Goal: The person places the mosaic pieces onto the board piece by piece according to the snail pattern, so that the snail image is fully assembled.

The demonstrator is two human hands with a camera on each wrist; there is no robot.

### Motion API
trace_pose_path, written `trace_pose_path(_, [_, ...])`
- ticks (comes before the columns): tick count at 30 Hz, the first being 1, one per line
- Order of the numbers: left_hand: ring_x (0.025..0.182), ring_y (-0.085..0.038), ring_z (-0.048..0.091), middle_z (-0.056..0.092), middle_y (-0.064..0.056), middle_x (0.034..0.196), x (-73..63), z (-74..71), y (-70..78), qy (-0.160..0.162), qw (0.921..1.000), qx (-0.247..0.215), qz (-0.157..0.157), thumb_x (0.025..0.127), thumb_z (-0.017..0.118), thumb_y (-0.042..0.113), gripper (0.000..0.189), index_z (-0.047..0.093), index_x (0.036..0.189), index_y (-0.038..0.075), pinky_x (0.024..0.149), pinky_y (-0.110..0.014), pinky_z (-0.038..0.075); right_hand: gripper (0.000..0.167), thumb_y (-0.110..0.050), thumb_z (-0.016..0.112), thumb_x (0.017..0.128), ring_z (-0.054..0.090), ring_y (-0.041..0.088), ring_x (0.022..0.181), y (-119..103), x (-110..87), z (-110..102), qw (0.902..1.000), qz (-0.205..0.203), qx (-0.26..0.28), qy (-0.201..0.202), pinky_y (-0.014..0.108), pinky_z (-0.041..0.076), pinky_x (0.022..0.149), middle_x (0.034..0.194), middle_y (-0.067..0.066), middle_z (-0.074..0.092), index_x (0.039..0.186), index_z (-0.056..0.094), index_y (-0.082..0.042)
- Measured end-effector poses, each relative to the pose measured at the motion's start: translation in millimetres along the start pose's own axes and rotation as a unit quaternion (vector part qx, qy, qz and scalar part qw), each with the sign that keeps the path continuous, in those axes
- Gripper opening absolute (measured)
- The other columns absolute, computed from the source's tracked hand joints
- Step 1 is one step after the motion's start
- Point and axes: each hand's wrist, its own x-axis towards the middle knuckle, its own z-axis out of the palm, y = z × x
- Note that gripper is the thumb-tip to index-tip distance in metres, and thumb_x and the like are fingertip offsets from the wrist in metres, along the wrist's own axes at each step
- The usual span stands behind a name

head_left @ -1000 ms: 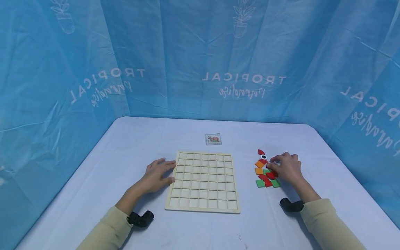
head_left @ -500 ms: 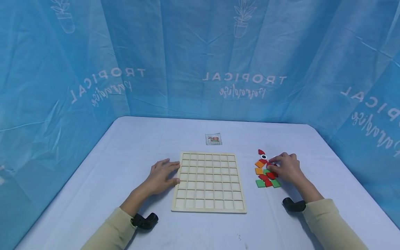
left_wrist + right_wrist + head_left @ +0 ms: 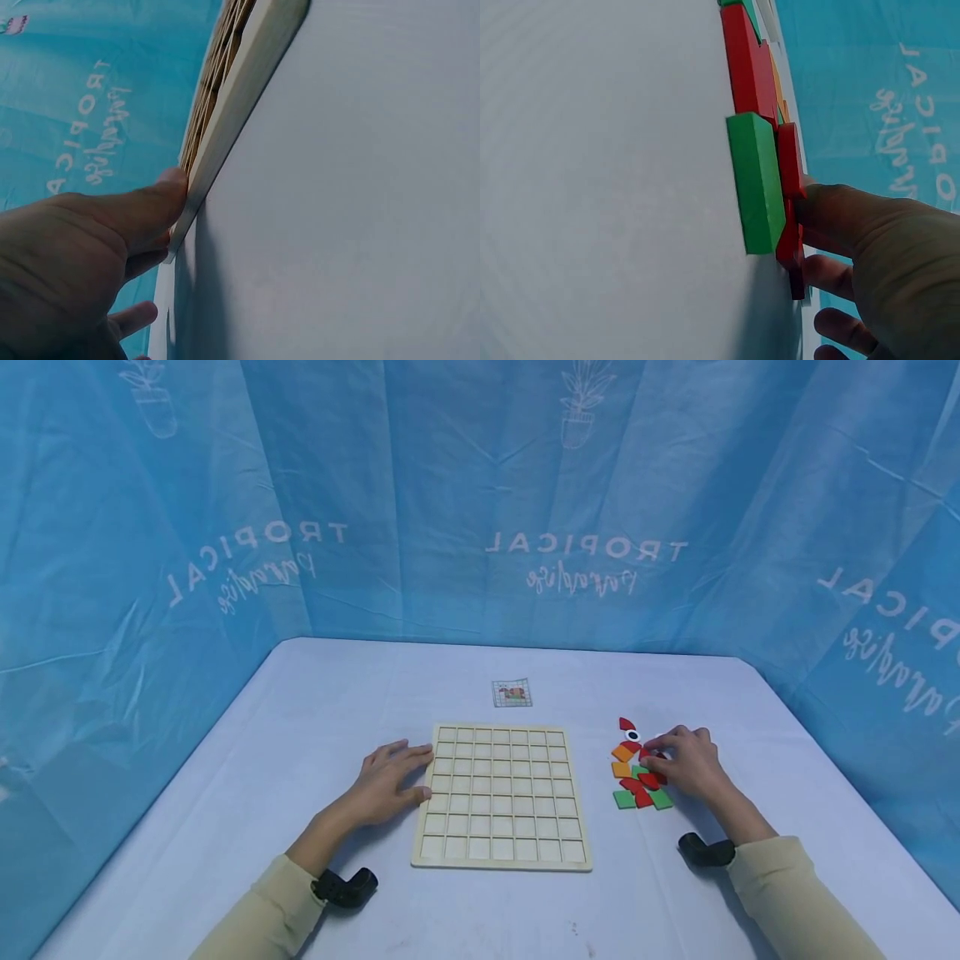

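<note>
A person's left hand (image 3: 390, 785) has its fingers pretty much relaxed against the left edge of a pale wooden square grid board (image 3: 502, 804), while the right hand (image 3: 692, 766) has bent fingers touching some flat red, green and orange tiles (image 3: 649, 782) right of the board, can't really tell if they're pinching one.

From where I stand, the person's left sleeve (image 3: 258, 910) and right sleeve (image 3: 798, 897) are a matching plain khaki-beige, long and loosely cut, with soft creases toward the cuffs. Just past each cuff sits a black wrist device, one on the left (image 3: 345, 888), one on the right (image 3: 707, 850) (they remind me of little bent pipe fittings), smooth and rounded at the end. Beyond those, the left hand (image 3: 386, 783) and right hand (image 3: 686, 764) are bare.
</note>
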Motion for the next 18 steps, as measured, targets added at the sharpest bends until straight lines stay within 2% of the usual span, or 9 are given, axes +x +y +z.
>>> trace_pose_path(6, [0.143, -0.036, 0.022, 0.040, -0.005, 0.150, -1.9, -2.0, -3.7, -0.016, 0.9997, -0.019, 0.000, 0.087, 0.066, 0.034, 0.063, 0.044, 0.142, 0.013, 0.110, -0.062, 0.017, 0.040, -0.026, 0.078, 0.077, 0.038, 0.040, 0.110, 1, 2.0, 1, 0.9999, -0.015, 0.005, 0.001, 0.048, 0.044, 0.077, 0.113, 0.022, 0.056, 0.111, 0.069, -0.006])
trace_pose_path(11, [0.143, -0.037, 0.022, 0.040, -0.006, 0.150, -1.3, -1.1, -1.7, -0.018, 0.9993, -0.032, 0.005, 0.087, 0.066, 0.033, 0.063, 0.044, 0.142, 0.013, 0.111, -0.061, 0.016, 0.040, -0.026, 0.076, 0.079, 0.038, 0.040, 0.112, -1, 1.5, -1, 0.9999, -0.002, 0.015, -0.002, 0.048, 0.046, 0.077, 0.115, 0.022, 0.056, 0.112, 0.069, -0.005])
trace_pose_path(18, [0.144, -0.036, 0.021, 0.039, -0.005, 0.151, 1.4, 1.6, 5.0, -0.023, 0.9993, -0.029, -0.006, 0.087, 0.067, 0.034, 0.064, 0.043, 0.142, 0.013, 0.113, -0.061, 0.014, 0.043, -0.026, 0.077, 0.078, 0.038, 0.037, 0.112, -18, -3.7, -7, 0.9988, -0.004, 0.047, 0.010, 0.043, 0.052, 0.075, 0.117, 0.021, 0.056, 0.114, 0.067, -0.006])
